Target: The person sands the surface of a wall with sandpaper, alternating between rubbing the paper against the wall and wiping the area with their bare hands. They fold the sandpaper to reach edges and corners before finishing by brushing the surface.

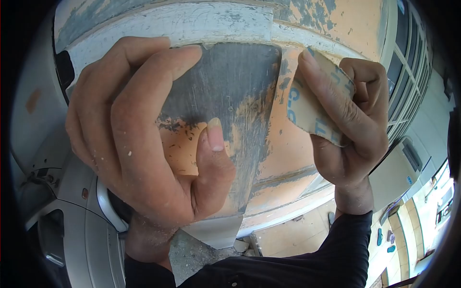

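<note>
My left hand [139, 134] grips a wide metal scraper blade [230, 91], thumb pressed on its face and fingers curled over its top left edge. The blade is dark grey, scratched, smeared with orange filler. It lies against an orange and white sanded panel [288, 144]. My right hand [353, 125] pinches a folded piece of sandpaper [312, 103], tan with blue print on its back, held against the panel just right of the blade. Both forearms wear dark sleeves.
A white strip [182, 26] with worn paint runs along the panel's top. Grey car body parts [72, 206] sit at the lower left. Windows [408, 72] and a tiled floor [293, 235] show at the right and below.
</note>
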`<state>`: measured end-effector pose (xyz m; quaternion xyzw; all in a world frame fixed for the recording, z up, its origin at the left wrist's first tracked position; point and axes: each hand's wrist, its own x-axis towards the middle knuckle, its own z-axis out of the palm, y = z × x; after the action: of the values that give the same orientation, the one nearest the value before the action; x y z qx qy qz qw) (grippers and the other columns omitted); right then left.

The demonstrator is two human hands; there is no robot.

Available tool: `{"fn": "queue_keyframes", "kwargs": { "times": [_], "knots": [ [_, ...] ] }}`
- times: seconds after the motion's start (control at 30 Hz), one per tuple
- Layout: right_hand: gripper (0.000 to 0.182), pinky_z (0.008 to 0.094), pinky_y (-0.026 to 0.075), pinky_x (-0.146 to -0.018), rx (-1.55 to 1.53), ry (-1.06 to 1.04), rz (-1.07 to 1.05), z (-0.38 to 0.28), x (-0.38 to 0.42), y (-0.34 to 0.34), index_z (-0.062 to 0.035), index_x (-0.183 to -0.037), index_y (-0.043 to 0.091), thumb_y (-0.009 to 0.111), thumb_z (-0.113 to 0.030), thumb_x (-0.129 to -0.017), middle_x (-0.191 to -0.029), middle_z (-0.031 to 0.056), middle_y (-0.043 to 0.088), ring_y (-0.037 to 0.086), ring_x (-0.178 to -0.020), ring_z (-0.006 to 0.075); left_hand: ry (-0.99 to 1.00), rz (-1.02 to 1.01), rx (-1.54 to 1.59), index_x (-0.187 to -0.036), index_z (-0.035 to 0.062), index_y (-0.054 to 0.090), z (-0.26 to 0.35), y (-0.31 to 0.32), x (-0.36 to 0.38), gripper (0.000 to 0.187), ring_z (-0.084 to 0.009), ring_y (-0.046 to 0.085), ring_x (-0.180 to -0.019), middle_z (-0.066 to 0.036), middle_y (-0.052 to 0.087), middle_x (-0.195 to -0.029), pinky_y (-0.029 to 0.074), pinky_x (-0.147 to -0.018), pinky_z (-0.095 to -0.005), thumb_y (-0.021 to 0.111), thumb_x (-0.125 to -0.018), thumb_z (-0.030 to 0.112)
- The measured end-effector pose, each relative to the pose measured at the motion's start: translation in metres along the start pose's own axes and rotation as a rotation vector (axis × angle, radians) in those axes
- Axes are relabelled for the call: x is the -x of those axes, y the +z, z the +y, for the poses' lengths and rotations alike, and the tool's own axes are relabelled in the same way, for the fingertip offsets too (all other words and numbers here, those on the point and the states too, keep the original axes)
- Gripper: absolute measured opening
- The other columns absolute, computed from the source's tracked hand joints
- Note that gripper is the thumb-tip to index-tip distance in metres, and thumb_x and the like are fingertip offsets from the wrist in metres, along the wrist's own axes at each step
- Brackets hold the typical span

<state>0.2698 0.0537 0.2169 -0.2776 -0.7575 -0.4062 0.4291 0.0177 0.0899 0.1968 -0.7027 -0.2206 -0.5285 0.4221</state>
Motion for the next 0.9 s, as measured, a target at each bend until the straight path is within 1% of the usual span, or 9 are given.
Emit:
{"fn": "queue_keyframes", "kwargs": {
  "times": [0.1,0.13,0.3,0.37,0.5,0.67,0.73,0.83,0.9],
  "knots": [
    [0.049,0.0289,0.048,-0.070,0.018,-0.160,0.178,0.010,0.003,0.017,-0.0071,-0.127,0.076,0.076,-0.016,-0.079,-0.103,0.0058,0.049,0.051,-0.088,0.0167,-0.014,0.015,0.009,-0.132,-0.0069,0.056,0.001,0.005,0.000,0.052,-0.0325,0.051,-0.125,-0.022,0.056,-0.130,0.040,-0.106,-0.0478,0.058,-0.092,0.027],
    [0.052,0.0269,0.049,-0.068,0.099,-0.154,0.183,0.006,0.000,0.019,-0.0109,-0.125,0.077,0.083,-0.019,-0.075,-0.104,0.0045,0.049,0.052,-0.087,0.0154,-0.012,0.037,0.037,-0.132,-0.0066,0.056,0.000,0.007,0.001,0.052,-0.0327,0.051,-0.125,-0.022,0.056,-0.130,0.040,-0.106,-0.0481,0.058,-0.092,0.026],
    [0.051,0.0242,0.052,-0.068,0.153,-0.169,0.193,0.009,-0.005,0.034,-0.0178,-0.125,0.078,0.089,-0.022,-0.076,-0.105,0.0028,0.050,0.055,-0.088,0.0132,0.034,-0.050,-0.078,-0.134,-0.0066,0.056,0.001,-0.004,-0.004,0.053,-0.0331,0.052,-0.123,-0.022,0.057,-0.130,0.042,-0.105,-0.0480,0.056,-0.092,0.026],
    [0.047,0.0237,0.051,-0.066,0.156,-0.167,0.209,0.008,-0.003,0.037,-0.0179,-0.124,0.078,0.087,-0.023,-0.078,-0.106,0.0040,0.051,0.055,-0.088,0.0130,0.057,-0.118,-0.144,-0.135,-0.0067,0.055,-0.002,-0.001,-0.004,0.054,-0.0333,0.053,-0.122,-0.022,0.057,-0.129,0.043,-0.104,-0.0484,0.055,-0.092,0.026],
    [0.047,0.0243,0.050,-0.064,0.094,-0.177,0.267,0.011,-0.010,0.043,-0.0184,-0.125,0.078,0.085,-0.020,-0.078,-0.104,0.0045,0.052,0.054,-0.086,0.0128,0.119,0.029,0.045,-0.138,-0.0063,0.054,-0.012,0.013,-0.005,0.056,-0.0318,0.055,-0.119,-0.022,0.060,-0.128,0.046,-0.099,-0.0483,0.052,-0.094,0.028],
    [0.053,0.0281,0.048,-0.065,-0.022,-0.153,0.083,0.017,-0.011,0.030,-0.0170,-0.132,0.074,0.079,-0.006,-0.080,-0.102,0.0052,0.054,0.055,-0.086,0.0146,0.109,0.200,0.046,-0.138,-0.0051,0.056,-0.007,0.016,-0.006,0.057,-0.0307,0.055,-0.118,-0.021,0.061,-0.130,0.044,-0.099,-0.0477,0.052,-0.094,0.031],
    [0.056,0.0327,0.051,-0.072,-0.109,-0.071,0.027,0.012,-0.009,0.027,-0.0157,-0.135,0.072,0.072,0.004,-0.083,-0.103,0.0073,0.055,0.056,-0.087,0.0176,0.060,-0.091,-0.198,-0.141,-0.0035,0.055,0.004,-0.006,-0.012,0.059,-0.0313,0.055,-0.119,-0.021,0.059,-0.134,0.040,-0.102,-0.0491,0.054,-0.094,0.032],
    [0.054,0.0353,0.053,-0.076,-0.014,-0.007,-0.058,0.004,-0.014,0.017,-0.0138,-0.133,0.073,0.069,0.008,-0.084,-0.105,0.0097,0.056,0.060,-0.092,0.0213,0.084,-0.130,-0.275,-0.144,-0.0028,0.054,0.014,-0.014,-0.026,0.062,-0.0306,0.056,-0.116,-0.020,0.058,-0.136,0.037,-0.103,-0.0503,0.059,-0.094,0.034],
    [0.051,0.0357,0.054,-0.079,-0.027,-0.016,-0.063,0.006,-0.022,0.020,-0.0123,-0.131,0.074,0.069,0.009,-0.085,-0.110,0.0117,0.057,0.061,-0.098,0.0239,0.090,-0.146,-0.203,-0.147,0.0006,0.052,0.009,-0.014,-0.035,0.071,-0.0352,0.051,-0.128,-0.022,0.052,-0.144,0.035,-0.109,-0.0520,0.066,-0.093,0.044]
  ]
}}
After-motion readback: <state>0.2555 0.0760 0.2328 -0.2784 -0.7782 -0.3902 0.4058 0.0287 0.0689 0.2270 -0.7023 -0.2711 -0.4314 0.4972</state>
